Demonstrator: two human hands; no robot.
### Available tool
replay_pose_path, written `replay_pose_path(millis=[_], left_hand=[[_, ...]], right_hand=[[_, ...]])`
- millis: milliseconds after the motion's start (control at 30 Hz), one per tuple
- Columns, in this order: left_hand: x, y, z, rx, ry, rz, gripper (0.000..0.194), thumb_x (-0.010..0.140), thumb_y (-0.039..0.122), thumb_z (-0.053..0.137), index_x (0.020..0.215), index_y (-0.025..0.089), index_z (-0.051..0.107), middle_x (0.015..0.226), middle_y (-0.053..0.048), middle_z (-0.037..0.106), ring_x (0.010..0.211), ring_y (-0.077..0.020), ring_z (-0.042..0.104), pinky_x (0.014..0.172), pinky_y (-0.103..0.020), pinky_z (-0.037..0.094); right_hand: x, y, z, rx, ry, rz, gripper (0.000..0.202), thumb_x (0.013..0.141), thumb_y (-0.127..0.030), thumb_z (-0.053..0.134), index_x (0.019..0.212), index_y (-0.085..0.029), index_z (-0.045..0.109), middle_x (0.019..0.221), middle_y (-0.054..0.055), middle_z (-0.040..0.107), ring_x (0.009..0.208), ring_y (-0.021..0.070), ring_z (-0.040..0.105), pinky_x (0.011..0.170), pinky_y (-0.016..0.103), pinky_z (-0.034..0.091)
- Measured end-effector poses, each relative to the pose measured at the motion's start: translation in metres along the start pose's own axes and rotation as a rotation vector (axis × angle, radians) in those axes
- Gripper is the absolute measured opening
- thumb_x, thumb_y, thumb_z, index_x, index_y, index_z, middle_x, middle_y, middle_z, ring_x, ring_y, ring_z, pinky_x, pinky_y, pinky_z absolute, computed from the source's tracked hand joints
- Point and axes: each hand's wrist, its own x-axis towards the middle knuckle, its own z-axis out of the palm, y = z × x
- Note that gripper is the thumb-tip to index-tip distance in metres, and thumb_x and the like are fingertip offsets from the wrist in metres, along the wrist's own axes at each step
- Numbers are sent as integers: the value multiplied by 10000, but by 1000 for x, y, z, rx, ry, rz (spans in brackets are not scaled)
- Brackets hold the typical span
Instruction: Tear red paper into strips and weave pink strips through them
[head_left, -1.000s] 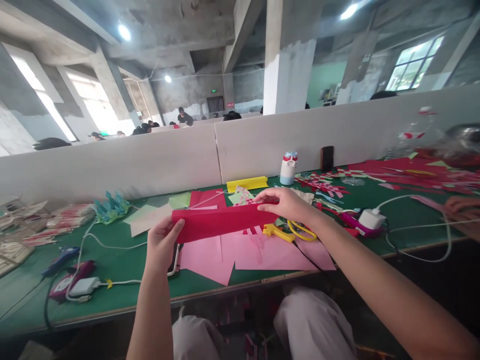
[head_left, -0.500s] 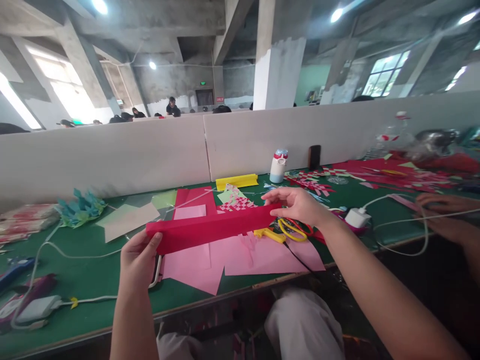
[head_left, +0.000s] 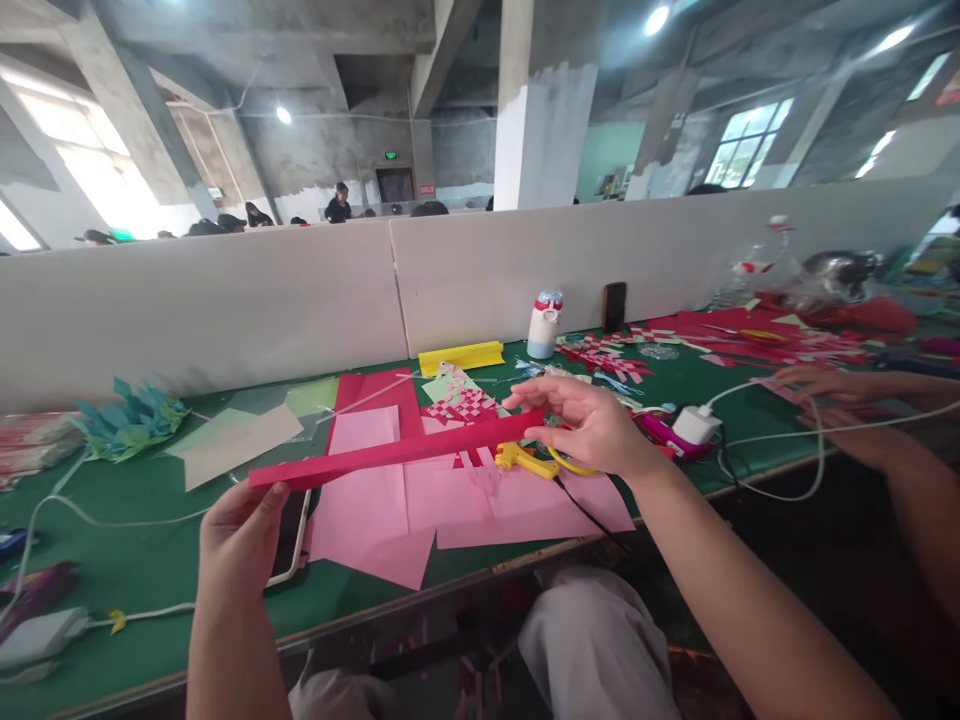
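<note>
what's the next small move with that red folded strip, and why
Probably lower the red paper strip onto the pink sheets and press the fold flat. The left hand and right hand pinch its two ends in the air above the green table, so nothing backs the crease.

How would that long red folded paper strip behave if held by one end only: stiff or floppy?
The red paper strip spans straight between the left hand and right hand without visible sag, so the fold probably stiffens it somewhat. Held at one end, thin paper this long would likely droop. It looks very light and easy to crease.
</note>
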Motion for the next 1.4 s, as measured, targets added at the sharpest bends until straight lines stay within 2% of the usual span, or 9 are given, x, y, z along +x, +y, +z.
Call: replay_pose_path(millis=[167,333,567,733,867,967,1067,1167,1400], left_hand=[[-7,4,-1,2,-18,-43,227,563,223,813,773,212,726,765,-2,737,741,-172,673,703,-278,572],[-16,5,-2,38,-42,-116,186,692,310,737,840,198,724,772,-8,740,684,-174,668,654,-295,566],[-23,16,1,197,-135,35,175,679,261,756,852,230,750,874,-33,717,916,-211,640,842,-313,514],[-31,25,9,280,-166,183,124,638,236,773,760,242,753,898,-34,579,881,-170,567,691,-230,504],[-42,18,13,332,-120,45,184,656,289,765,825,219,751,733,-6,553,609,-107,524,481,-206,447],[-49,11,17,254,-82,-147,240,694,337,739,869,174,730,587,5,592,504,-102,539,457,-213,466],[-53,5,21,110,-52,-256,246,680,342,749,824,146,712,716,-55,709,677,-180,682,649,-303,579],[-55,4,24,60,-49,-266,242,655,303,773,832,148,717,787,-65,741,805,-208,706,804,-348,577],[-54,23,27,177,-79,-280,290,643,327,786,855,137,731,729,-86,746,692,-212,715,660,-310,606]], right_hand=[[-4,7,2,-9,29,6,337,766,-211,686,1095,-217,614,1085,74,678,1010,191,641,916,359,525],[-10,19,1,-64,71,49,313,770,-226,678,1079,-214,626,1087,74,677,1010,201,639,900,355,520],[-17,22,-1,-342,178,-116,225,804,-204,617,1022,-247,653,1000,49,688,960,203,641,881,353,514],[-24,23,-1,-496,281,-263,170,794,-162,614,901,-272,688,879,41,682,833,201,644,802,358,523],[-31,27,2,-502,347,-330,201,781,-117,600,849,-281,694,796,37,660,766,198,626,715,358,523],[-34,28,7,-487,372,-358,219,772,-99,602,829,-288,696,772,30,657,755,199,620,720,364,517],[-36,32,9,-446,367,-300,183,779,-120,606,834,-272,693,799,36,654,784,200,624,751,369,518],[-37,40,9,-343,387,-149,119,787,-181,626,874,-242,679,889,49,658,871,206,626,809,372,518],[-37,64,-2,-5,399,174,268,708,-295,734,958,-222,673,975,48,679,836,183,642,756,318,543]])
